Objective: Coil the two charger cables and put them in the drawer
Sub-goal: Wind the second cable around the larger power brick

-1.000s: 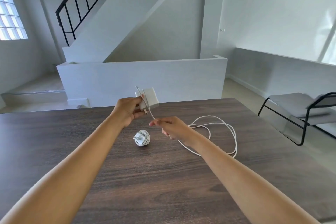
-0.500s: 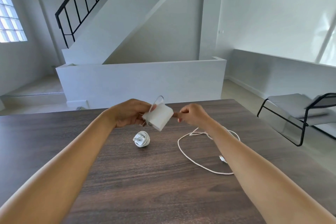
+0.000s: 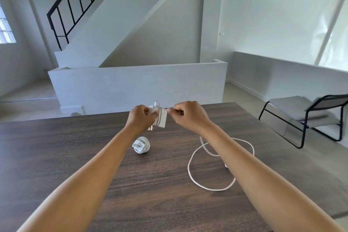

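My left hand (image 3: 140, 117) holds a white charger block (image 3: 161, 119) above the far side of the dark wooden table (image 3: 75, 156). Two turns of white cable lie around the block. My right hand (image 3: 188, 115) pinches that cable right beside the block. The rest of the white cable (image 3: 190, 167) trails down under my right forearm and lies in a loose loop on the table, its plug end partly hidden by the arm. A second charger, wound into a tight white bundle (image 3: 141, 145), rests on the table below my left hand. No drawer is in view.
A black-framed chair (image 3: 310, 117) with a grey cushion stands right of the table. Behind the table's far edge runs a low white wall (image 3: 131, 84), with a staircase and black railing (image 3: 75, 5) beyond.
My right hand has carried the cable around the block, adding turns. The loose loop on the table has shrunk and shifted toward me. The block has tilted in my left hand.
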{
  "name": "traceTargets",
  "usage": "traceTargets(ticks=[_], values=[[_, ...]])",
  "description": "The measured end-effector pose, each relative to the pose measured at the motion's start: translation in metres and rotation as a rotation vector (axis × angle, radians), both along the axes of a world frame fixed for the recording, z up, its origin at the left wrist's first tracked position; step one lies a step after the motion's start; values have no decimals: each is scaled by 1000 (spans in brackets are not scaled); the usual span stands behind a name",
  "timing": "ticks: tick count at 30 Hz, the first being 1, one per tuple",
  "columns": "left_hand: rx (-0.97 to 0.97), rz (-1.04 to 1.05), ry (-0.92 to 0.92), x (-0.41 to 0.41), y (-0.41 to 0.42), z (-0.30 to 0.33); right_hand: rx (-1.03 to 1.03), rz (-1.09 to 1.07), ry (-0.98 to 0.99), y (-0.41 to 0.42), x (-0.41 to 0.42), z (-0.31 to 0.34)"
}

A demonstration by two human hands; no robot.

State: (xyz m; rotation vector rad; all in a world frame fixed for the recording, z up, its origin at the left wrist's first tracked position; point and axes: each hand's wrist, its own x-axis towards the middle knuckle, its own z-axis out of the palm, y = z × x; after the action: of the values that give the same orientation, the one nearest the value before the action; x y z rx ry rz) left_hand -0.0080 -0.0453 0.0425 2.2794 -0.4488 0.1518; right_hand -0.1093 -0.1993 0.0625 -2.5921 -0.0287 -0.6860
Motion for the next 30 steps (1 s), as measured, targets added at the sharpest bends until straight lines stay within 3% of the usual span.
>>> traceTargets(ticks=[5, 7, 10, 15, 18, 22, 25, 30], values=[[-637, 51, 401, 1, -13, 9, 216, 119, 161, 11, -12, -26], [-809, 9, 509, -6, -16, 18, 302, 132, 221, 10, -12, -37], [-915, -61, 612, -13, -13, 29, 384, 154, 313, 1, -11, -47], [-936, -242, 693, -16, 0, 37, 333, 138, 417, -16, -8, -59], [-804, -462, 756, -13, 13, 42, 365, 83, 412, -29, -6, -59], [-333, -704, 639, -16, 22, 44, 360, -42, 276, -44, 0, -42], [-8, -618, 478, -16, 18, 38, 271, -78, 128, -45, 8, -20], [136, -461, 294, -11, 13, 16, 162, -80, 57, -37, 9, 0]])
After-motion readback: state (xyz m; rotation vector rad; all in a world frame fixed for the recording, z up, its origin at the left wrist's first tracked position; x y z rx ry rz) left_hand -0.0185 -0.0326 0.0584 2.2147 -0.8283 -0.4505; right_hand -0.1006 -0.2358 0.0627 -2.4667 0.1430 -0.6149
